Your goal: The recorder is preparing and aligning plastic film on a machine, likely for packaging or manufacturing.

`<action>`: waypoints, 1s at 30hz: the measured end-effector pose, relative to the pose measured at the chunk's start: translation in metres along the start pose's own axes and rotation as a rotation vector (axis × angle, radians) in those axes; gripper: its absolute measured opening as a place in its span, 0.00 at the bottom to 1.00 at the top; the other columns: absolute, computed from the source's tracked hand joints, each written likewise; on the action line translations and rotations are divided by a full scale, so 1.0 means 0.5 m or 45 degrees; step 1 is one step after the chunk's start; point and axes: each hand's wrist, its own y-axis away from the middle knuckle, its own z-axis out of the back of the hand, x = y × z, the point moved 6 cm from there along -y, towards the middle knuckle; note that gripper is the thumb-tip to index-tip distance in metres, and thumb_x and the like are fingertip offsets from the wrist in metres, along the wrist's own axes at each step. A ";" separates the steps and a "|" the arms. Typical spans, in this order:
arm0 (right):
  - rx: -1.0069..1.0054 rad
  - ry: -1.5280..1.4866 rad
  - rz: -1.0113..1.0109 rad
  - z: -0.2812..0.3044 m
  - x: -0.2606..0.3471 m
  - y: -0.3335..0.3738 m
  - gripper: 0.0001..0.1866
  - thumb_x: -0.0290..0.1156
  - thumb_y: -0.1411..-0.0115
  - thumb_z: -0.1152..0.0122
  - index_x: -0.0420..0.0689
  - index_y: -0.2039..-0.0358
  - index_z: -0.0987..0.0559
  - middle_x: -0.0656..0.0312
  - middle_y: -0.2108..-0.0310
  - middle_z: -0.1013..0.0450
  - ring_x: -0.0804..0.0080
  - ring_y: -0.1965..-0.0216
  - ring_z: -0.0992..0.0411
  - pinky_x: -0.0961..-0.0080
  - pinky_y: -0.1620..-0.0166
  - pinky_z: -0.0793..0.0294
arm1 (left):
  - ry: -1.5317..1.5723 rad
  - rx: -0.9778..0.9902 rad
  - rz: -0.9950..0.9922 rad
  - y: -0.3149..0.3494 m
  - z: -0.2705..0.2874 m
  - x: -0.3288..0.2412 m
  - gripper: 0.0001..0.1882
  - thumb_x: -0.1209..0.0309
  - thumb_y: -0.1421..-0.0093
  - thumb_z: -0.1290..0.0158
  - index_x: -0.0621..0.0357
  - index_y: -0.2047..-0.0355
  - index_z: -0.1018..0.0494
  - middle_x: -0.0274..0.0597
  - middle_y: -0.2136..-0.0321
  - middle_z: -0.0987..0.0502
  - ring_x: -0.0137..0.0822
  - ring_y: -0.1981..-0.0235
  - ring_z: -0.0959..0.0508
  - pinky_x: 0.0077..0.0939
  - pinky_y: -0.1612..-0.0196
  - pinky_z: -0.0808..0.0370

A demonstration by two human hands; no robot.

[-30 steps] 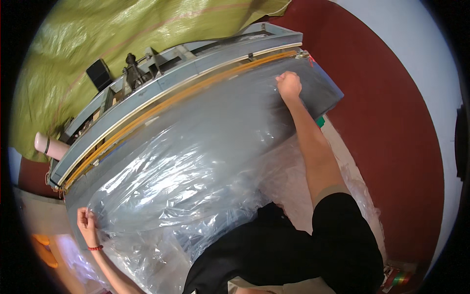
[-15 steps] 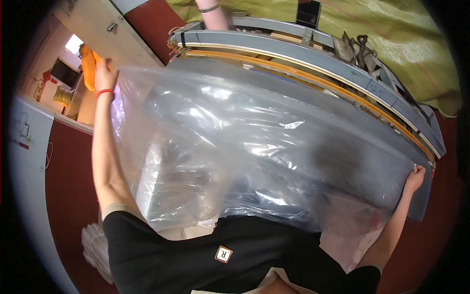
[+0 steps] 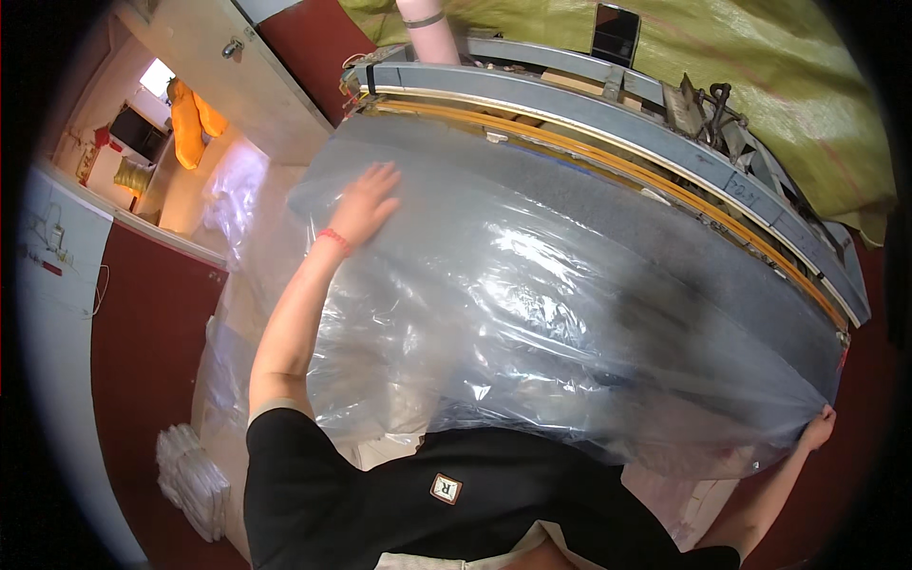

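Observation:
A wide sheet of clear plastic film (image 3: 456, 275) covers most of a grey work surface (image 3: 608, 214) in front of me, with creases and bright reflections across it. My left hand (image 3: 366, 201) lies flat on the film toward the far left, fingers spread. At the right end of the surface, my right hand (image 3: 818, 427) pinches the film's corner and pulls it into taut folds. The near edge of the film hangs against my body.
Along the far side runs a curved-looking grey metal beam (image 3: 551, 93) with an orange rail (image 3: 608, 152). A pink cylinder (image 3: 430, 33) stands behind it, near a green tarp (image 3: 779, 57). A door (image 3: 204, 47) is at upper left. Folded plastic (image 3: 193, 483) lies at lower left.
My left hand has let go of the film's raised left edge and come down onto the sheet, rightward. My right hand has moved nearer with its corner. The film now lies lower.

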 end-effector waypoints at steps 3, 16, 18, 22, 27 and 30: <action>-0.020 -0.212 0.000 -0.001 -0.078 -0.027 0.14 0.38 0.45 0.53 0.42 0.64 0.27 0.53 0.65 0.29 0.58 0.64 0.31 0.68 0.62 0.34 | -0.191 -0.115 -0.029 -0.040 0.001 -0.023 0.21 0.58 0.44 0.57 0.51 0.52 0.35 0.40 0.45 0.44 0.44 0.42 0.49 0.45 0.47 0.49; -0.082 -0.884 -0.017 0.072 -0.195 0.005 0.16 0.40 0.44 0.50 0.40 0.63 0.27 0.62 0.65 0.29 0.75 0.64 0.33 0.79 0.58 0.35 | 0.066 -0.533 0.132 -0.123 0.022 -0.054 0.10 0.66 0.58 0.43 0.56 0.76 0.28 0.38 0.66 0.28 0.41 0.55 0.35 0.36 0.54 0.40; -0.105 -0.762 -0.109 0.062 -0.200 -0.025 0.15 0.38 0.45 0.50 0.40 0.64 0.26 0.62 0.65 0.28 0.75 0.64 0.33 0.78 0.59 0.34 | -0.036 -0.461 0.013 -0.137 0.019 -0.066 0.07 0.68 0.56 0.44 0.57 0.79 0.29 0.40 0.73 0.28 0.41 0.64 0.31 0.34 0.60 0.36; -0.094 -0.972 -0.351 0.044 -0.143 -0.126 0.14 0.36 0.48 0.46 0.40 0.64 0.25 0.61 0.65 0.27 0.73 0.64 0.30 0.79 0.60 0.32 | 0.192 -0.809 -0.033 -0.159 0.079 -0.009 0.12 0.65 0.43 0.60 0.61 0.73 0.33 0.48 0.78 0.33 0.42 0.75 0.32 0.31 0.68 0.34; -0.355 -0.149 -0.076 0.068 0.157 -0.114 0.14 0.37 0.47 0.57 0.44 0.74 0.23 0.52 0.72 0.28 0.57 0.68 0.30 0.66 0.65 0.32 | 1.109 -0.851 0.513 -0.190 0.018 0.058 0.11 0.64 0.43 0.58 0.57 0.76 0.34 0.28 0.83 0.39 0.20 0.81 0.40 0.15 0.78 0.41; -0.331 -0.741 0.047 -0.079 0.241 -0.100 0.12 0.37 0.46 0.56 0.41 0.72 0.29 0.50 0.71 0.31 0.55 0.65 0.32 0.66 0.59 0.35 | 1.144 -0.878 0.612 -0.213 -0.093 0.204 0.08 0.66 0.45 0.56 0.55 0.77 0.35 0.26 0.86 0.39 0.19 0.86 0.40 0.14 0.84 0.43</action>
